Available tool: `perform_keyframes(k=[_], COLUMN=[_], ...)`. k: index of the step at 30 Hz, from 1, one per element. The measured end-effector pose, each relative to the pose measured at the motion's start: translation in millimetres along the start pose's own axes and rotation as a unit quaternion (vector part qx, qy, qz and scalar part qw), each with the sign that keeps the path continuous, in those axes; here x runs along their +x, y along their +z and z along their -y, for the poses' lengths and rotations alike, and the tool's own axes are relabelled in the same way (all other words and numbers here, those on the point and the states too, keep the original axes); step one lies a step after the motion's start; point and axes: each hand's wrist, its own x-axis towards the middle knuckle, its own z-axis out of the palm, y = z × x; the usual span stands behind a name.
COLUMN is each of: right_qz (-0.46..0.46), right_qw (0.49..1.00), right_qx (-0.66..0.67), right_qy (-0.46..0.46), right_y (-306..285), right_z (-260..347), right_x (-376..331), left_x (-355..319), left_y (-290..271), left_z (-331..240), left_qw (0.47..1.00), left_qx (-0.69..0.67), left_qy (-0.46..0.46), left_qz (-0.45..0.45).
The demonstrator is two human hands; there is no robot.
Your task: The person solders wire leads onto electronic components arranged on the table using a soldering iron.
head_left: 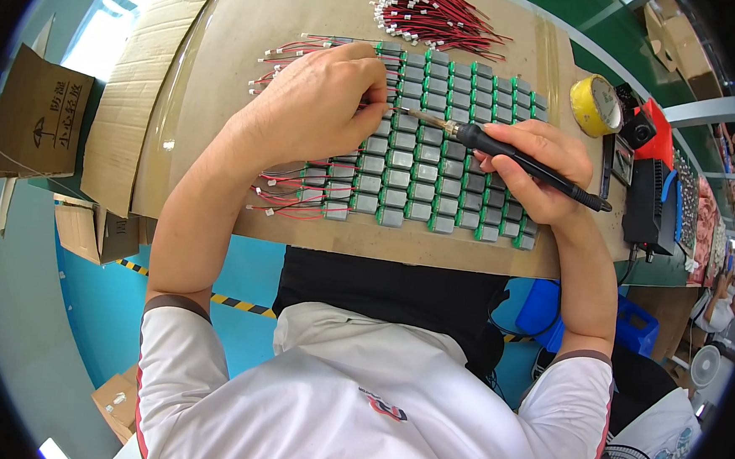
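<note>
Rows of small grey battery packs (426,173) with green circuit boards at their ends lie on the cardboard-covered bench. My left hand (329,101) is over the left part of the rows, thumb and fingertips pinched on a thin wire that they mostly hide. In my right hand (544,165) is a black-handled soldering iron (519,157), held like a pen. Its metal tip points left and comes close to my left fingertips; whether it touches the wire or a board cannot be made out. Red and black wires (290,193) with white connectors stick out from the leftmost packs.
A heap of loose red and black wires (439,19) lies at the back. To the right are a roll of yellow tape (596,105), a black box-shaped unit (651,205) and a red object (655,129). A cardboard flap (145,90) borders the left side.
</note>
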Motion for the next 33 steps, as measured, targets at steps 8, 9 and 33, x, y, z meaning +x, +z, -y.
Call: perform_keyframes(k=[8,9,33], right_qz=[-0.055,-0.056,-0.137], right_qw=[0.998,0.998,0.986], right_qx=[0.021,0.019,-0.048], right_qy=[0.008,0.006,0.079], right_y=[6.3,6.2,-25.9], right_z=[0.3,0.4,-53.8], right_x=[-1.3,-0.9,51.3], left_x=[0.4,0.4,-0.3], left_y=[-0.4,-0.4,-0.3], left_z=[-1.0,-0.6,-1.6], left_qw=[1.000,1.000,1.000], left_qx=[0.003,0.003,-0.001], left_qy=[-0.002,0.000,0.003], left_qz=[0.001,0.000,-0.008])
